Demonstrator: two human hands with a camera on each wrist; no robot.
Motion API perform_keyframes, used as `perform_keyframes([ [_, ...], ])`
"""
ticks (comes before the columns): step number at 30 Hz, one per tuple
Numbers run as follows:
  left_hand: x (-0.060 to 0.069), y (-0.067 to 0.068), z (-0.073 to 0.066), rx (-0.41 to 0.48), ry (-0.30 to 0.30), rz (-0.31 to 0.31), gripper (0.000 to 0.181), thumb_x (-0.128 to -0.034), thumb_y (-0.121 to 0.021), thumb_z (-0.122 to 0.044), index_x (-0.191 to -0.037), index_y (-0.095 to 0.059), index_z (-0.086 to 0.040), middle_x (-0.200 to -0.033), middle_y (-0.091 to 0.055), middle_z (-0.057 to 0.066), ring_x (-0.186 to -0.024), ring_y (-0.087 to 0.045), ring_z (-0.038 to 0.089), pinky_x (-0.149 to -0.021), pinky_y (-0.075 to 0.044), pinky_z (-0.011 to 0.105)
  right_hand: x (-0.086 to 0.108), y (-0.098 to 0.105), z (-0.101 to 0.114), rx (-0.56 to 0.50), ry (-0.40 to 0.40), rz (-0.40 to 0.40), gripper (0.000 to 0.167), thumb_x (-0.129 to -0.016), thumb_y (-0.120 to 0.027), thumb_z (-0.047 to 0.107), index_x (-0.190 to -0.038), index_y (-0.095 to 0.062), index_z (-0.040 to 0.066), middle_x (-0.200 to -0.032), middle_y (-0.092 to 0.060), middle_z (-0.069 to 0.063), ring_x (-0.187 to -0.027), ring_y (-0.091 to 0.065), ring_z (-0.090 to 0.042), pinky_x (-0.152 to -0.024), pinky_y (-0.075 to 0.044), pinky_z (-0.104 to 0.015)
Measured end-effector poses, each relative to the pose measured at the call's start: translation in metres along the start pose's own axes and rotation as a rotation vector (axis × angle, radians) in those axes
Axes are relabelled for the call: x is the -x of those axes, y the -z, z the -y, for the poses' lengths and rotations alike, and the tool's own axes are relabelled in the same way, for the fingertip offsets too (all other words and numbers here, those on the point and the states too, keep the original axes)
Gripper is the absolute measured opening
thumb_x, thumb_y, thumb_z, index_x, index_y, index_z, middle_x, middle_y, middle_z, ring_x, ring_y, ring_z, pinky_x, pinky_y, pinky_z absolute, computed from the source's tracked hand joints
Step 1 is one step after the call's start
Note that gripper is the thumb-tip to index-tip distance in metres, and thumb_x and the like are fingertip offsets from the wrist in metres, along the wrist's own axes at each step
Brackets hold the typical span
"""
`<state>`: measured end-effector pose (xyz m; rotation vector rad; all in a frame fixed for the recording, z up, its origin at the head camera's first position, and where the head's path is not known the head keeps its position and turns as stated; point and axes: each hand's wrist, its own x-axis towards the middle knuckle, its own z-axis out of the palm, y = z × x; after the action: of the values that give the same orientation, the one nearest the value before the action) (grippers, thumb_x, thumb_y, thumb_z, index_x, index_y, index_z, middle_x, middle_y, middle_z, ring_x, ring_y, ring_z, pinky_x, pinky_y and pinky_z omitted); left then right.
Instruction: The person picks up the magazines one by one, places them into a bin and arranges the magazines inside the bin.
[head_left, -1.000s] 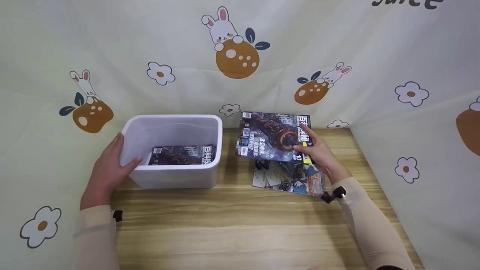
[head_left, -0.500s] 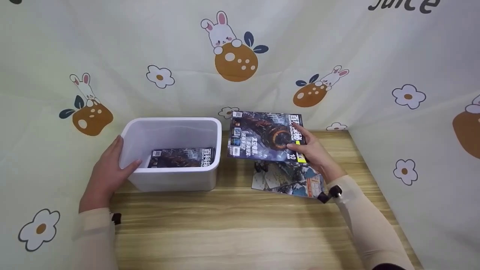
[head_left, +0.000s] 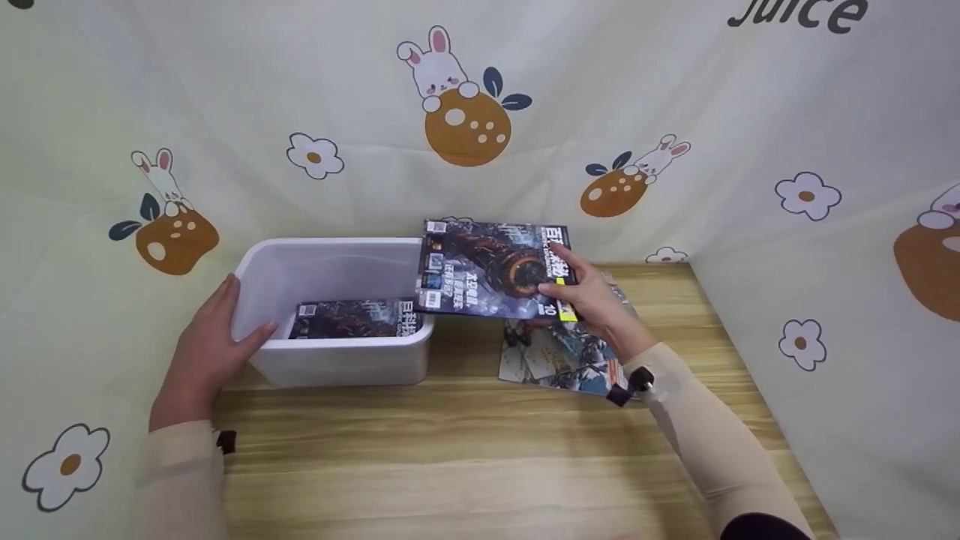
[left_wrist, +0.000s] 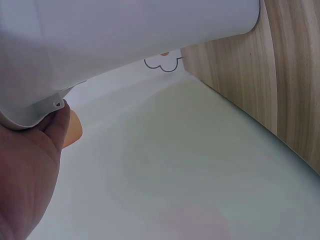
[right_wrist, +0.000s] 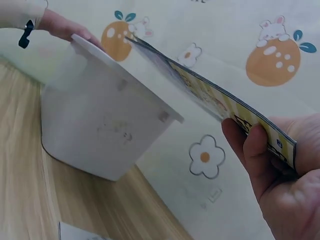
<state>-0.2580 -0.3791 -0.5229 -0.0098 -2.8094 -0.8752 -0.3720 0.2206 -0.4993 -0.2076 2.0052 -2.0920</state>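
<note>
In the head view my left hand (head_left: 206, 345) grips the left rim of a white plastic storage bin (head_left: 341, 364), thumb over the edge. The left wrist view shows its fingers under the rim of the bin (left_wrist: 125, 35). A dark magazine (head_left: 352, 319) lies inside the bin. My right hand (head_left: 596, 304) pinches another dark magazine (head_left: 487, 262) by its right edge, thumb on the cover. That magazine's left edge overlaps the bin's right rim from above. In the right wrist view the held magazine (right_wrist: 215, 97) is tilted, with fingers beneath it.
More magazines (head_left: 551, 360) lie on the wooden table (head_left: 450, 457) right of the bin, partly hidden under the right hand and the held magazine. A patterned cloth (head_left: 360, 90) with rabbits and oranges rises behind the table and along both sides.
My right hand has moved left with the magazine, from above the loose magazines to the bin's right rim. My left hand keeps its hold on the bin.
</note>
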Motion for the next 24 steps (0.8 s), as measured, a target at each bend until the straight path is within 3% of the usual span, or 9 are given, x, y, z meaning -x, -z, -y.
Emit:
perform_keyframes([
  [7,0.001,0.0,0.0,-0.002,-0.001,-0.005,0.108,-0.1038,-0.064,-0.066,-0.18,-0.006,-0.016,-0.185,-0.01,0.017,-0.166,-0.016,0.053,-0.121,-0.021,0.085,-0.006,-0.032,0.009,-0.029,-0.002,0.014,0.087,-0.099,-0.082,0.001,-0.173,-0.043,0.026,-0.152,-0.055,-0.021,-0.112,-0.073,-0.029,-0.09,-0.068,-0.037],
  [17,0.002,0.0,0.0,0.008,-0.009,-0.018,0.107,-0.1039,-0.065,-0.064,-0.18,-0.008,-0.015,-0.185,-0.012,0.018,-0.166,-0.017,0.053,-0.122,-0.02,0.085,-0.011,-0.067,0.018,-0.049,-0.025,0.006,0.089,-0.097,-0.085,0.004,-0.171,-0.045,0.032,-0.15,-0.058,-0.018,-0.112,-0.075,-0.032,-0.092,-0.068,-0.041],
  [21,0.002,0.0,0.0,0.009,-0.013,-0.014,0.107,-0.1043,-0.065,-0.064,-0.18,-0.008,-0.015,-0.185,-0.012,0.017,-0.166,-0.017,0.052,-0.123,-0.02,0.083,-0.016,-0.081,0.018,0.013,0.006,-0.011,0.09,-0.095,-0.086,0.004,-0.172,-0.045,0.027,-0.159,-0.053,-0.017,-0.114,-0.073,-0.03,-0.093,-0.066,-0.036],
  [24,0.003,0.001,-0.001,0.007,-0.012,-0.014,0.107,-0.1045,-0.065,-0.064,-0.18,-0.007,-0.015,-0.185,-0.012,0.017,-0.166,-0.016,0.052,-0.124,-0.019,0.083,-0.019,-0.092,0.018,0.061,0.045,-0.016,0.09,-0.094,-0.087,0.003,-0.171,-0.045,0.022,-0.17,-0.044,-0.014,-0.126,-0.067,-0.031,-0.101,-0.063,-0.034],
])
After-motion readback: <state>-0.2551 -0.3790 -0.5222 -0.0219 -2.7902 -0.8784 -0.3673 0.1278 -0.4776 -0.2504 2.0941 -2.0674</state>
